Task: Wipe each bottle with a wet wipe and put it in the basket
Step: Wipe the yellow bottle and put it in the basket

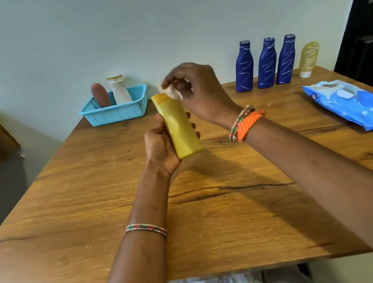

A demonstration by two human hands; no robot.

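Left hand (159, 145) grips yellow bottle (178, 125) round its lower body, held tilted above the counter (93, 205), cap end up and away. Right hand (197, 90) sits just above and right of the left, fingers curled, pinching a white wipe (171, 92) against the bottle's cap end; wipe is motion-blurred. Basket (115, 114), light blue, is on the counter beyond and left of the left hand, well apart from it, near the wall. 2 bottles stand in it: brown one (100, 95) on the left, white one (119, 90) beside it on the right. Beyond and right of the right hand, 3 blue bottles (266, 62) with white scribble marks stand in a row at the counter's far edge, and 1 pale yellow tube (308, 58) stands cap-down just right of them. Blue wipe pack (357, 103) lies flat on the counter, far right of the right hand, flap area torn open. Beaded bracelet on the left forearm; beaded plus orange cord bracelets on the right wrist.
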